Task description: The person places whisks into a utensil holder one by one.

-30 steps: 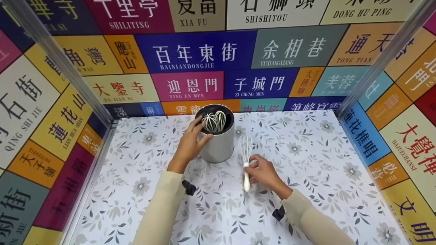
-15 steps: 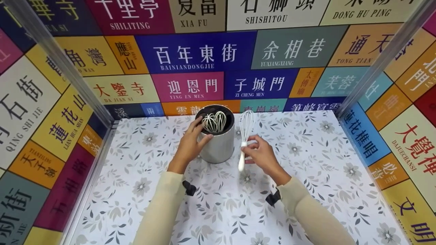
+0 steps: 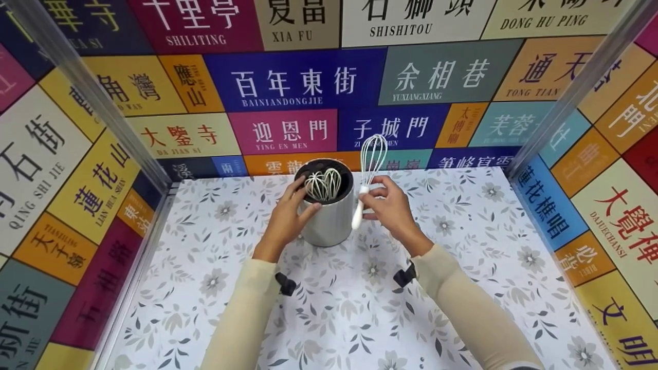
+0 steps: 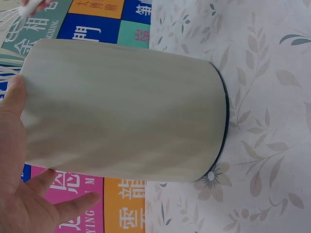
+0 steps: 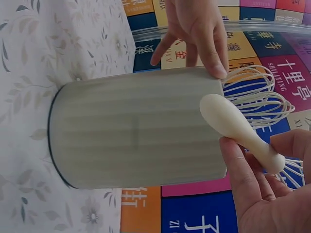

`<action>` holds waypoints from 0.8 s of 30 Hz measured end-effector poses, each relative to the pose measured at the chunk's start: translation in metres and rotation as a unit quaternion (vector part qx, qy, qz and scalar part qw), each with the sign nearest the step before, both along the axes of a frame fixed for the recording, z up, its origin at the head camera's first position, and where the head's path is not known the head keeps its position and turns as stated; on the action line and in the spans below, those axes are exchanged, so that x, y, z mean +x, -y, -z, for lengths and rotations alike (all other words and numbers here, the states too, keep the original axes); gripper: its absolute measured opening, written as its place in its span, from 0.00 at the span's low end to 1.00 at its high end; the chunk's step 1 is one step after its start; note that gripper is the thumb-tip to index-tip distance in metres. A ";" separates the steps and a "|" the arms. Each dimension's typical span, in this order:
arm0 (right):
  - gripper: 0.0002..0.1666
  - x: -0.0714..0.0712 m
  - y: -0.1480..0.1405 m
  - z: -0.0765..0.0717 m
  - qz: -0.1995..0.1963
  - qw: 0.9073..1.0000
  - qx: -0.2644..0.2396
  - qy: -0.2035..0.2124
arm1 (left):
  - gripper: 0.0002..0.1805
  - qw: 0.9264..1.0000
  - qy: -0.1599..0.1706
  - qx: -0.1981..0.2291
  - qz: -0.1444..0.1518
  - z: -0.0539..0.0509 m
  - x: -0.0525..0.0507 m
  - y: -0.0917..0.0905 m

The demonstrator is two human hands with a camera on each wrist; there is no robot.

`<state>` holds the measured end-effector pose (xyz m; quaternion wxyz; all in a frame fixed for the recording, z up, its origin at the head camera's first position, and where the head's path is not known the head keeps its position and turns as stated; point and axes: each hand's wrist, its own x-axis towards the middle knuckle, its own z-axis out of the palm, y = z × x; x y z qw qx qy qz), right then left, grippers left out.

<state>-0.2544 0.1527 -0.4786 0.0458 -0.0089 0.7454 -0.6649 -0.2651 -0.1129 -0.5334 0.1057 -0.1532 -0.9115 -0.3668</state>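
Note:
A light grey cylindrical utensil holder (image 3: pixel 329 222) with a dark inner lining stands upright on the table. Two pale whisk heads (image 3: pixel 325 185) stick up from its mouth. At its left side, my left hand (image 3: pixel 284 220) touches the rim with thumb and fingers; in the left wrist view those fingers (image 4: pixel 77 206) look straight and spread. Just right of the holder, my right hand (image 3: pixel 391 208) pinches a white whisk (image 3: pixel 358 215) near the top of its handle. Its wire head points up and its handle hangs downward, level with the holder's upper part in the right wrist view.
A white tablecloth (image 3: pixel 205 313) with grey flowers and leaves covers the table. Colourful sign-printed panels (image 3: pixel 293 77) rise behind it and on both sides, with clear corner strips (image 3: pixel 558 110) between them. Dark straps (image 3: pixel 285 283) sit at both wrists.
My right hand has moved up and away from me with the whisk, closer to the holder, and the whisk now tilts slightly. My left hand and the holder have stayed put.

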 end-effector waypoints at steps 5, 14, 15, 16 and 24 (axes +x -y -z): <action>0.25 -0.009 0.006 -0.016 0.003 1.000 -0.017 -0.021 | 0.34 1.000 -0.002 0.001 -0.003 0.001 -0.001 0.000; 0.27 -0.021 0.014 -0.037 0.001 0.996 -0.021 -0.086 | 0.34 1.000 -0.010 0.004 0.003 0.001 0.000 -0.001; 0.27 -0.023 0.014 -0.038 0.000 0.995 -0.021 -0.093 | 0.34 1.000 -0.011 0.004 0.003 0.000 0.000 -0.001; 0.27 -0.024 0.015 -0.040 -0.001 0.995 -0.018 -0.098 | 0.34 1.000 -0.012 0.004 0.003 0.000 0.000 -0.001; 0.24 -0.037 0.026 -0.043 -0.007 0.991 0.002 -0.132 | 0.34 1.000 -0.008 0.005 -0.001 0.001 0.000 -0.001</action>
